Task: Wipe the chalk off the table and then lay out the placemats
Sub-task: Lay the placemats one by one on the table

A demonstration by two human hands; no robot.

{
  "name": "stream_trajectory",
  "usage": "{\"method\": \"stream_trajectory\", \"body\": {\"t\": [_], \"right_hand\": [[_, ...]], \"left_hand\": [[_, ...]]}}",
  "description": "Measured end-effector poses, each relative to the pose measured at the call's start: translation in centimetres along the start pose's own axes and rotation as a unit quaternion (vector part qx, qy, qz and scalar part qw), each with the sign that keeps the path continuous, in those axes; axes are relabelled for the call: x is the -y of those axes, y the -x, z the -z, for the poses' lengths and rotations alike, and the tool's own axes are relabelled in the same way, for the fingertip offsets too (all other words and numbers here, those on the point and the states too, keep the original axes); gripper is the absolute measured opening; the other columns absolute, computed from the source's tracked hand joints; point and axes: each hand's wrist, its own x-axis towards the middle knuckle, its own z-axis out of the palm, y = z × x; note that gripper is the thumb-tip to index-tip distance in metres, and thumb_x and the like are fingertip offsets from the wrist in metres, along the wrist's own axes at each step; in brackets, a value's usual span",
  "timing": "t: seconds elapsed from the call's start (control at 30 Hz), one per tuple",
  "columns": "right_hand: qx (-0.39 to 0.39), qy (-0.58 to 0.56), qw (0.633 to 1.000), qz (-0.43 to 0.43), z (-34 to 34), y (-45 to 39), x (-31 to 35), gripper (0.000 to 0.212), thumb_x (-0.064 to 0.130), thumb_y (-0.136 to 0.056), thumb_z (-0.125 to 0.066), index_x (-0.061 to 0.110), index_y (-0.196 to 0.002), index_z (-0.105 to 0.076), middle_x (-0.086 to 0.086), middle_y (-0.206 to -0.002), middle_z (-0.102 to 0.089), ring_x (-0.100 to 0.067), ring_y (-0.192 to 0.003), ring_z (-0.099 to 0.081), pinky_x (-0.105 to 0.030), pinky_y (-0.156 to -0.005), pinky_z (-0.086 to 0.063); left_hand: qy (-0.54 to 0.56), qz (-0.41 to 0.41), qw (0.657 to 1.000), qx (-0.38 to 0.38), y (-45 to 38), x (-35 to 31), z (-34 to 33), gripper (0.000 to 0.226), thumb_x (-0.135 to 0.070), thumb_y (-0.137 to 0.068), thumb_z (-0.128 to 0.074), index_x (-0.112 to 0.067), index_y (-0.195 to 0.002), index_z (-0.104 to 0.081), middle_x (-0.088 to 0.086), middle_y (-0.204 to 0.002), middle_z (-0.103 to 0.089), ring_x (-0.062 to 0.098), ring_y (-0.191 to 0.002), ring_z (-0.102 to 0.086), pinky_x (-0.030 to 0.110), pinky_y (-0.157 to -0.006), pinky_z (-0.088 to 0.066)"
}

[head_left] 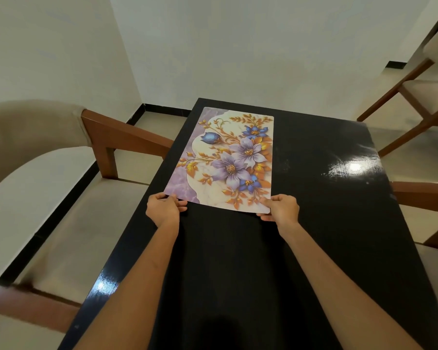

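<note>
A floral placemat (228, 157), white and lilac with purple, blue and orange flowers, lies lengthwise on the far left part of the glossy black table (326, 198). My left hand (163, 207) pinches its near left corner. My right hand (281, 207) grips its near right corner, which is lifted slightly off the tabletop. Faint pale smears show on the black surface to the right of the mat.
A beige upholstered chair with brown wooden arms (61, 198) stands close along the table's left side. Another wooden chair (419, 92) stands off the far right corner, and a wooden arm (424, 193) pokes in at the right edge. White walls enclose the corner.
</note>
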Motion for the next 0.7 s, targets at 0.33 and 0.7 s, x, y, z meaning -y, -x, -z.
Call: {"method": "stream_trajectory", "body": {"t": [0.33,0.7], "right_hand": [[-0.001,0.006,1.000,0.014,-0.05,0.28,-0.05,0.008,0.016,-0.089,-0.068,0.015,-0.088,-0.060,-0.005,-0.084,-0.066,-0.013,-0.056,-0.068,-0.022,-0.055,-0.057],[-0.007,0.058,0.998,0.007,-0.05,-0.47,0.11,0.010,0.017,-0.088,-0.070,0.010,-0.084,-0.063,-0.008,-0.069,-0.067,-0.013,-0.052,-0.062,-0.025,-0.058,-0.055]], "left_hand": [[0.023,0.022,0.999,0.014,-0.60,-0.64,0.45,0.015,-0.009,-0.094,-0.056,-0.001,-0.106,-0.062,0.010,-0.076,-0.065,0.015,-0.058,-0.064,0.025,-0.061,-0.056],[0.025,0.024,0.999,-0.001,-0.57,-0.45,0.27,0.014,-0.010,-0.093,-0.057,-0.003,-0.104,-0.063,0.004,-0.070,-0.061,0.011,-0.054,-0.058,0.020,-0.054,-0.049]]}}
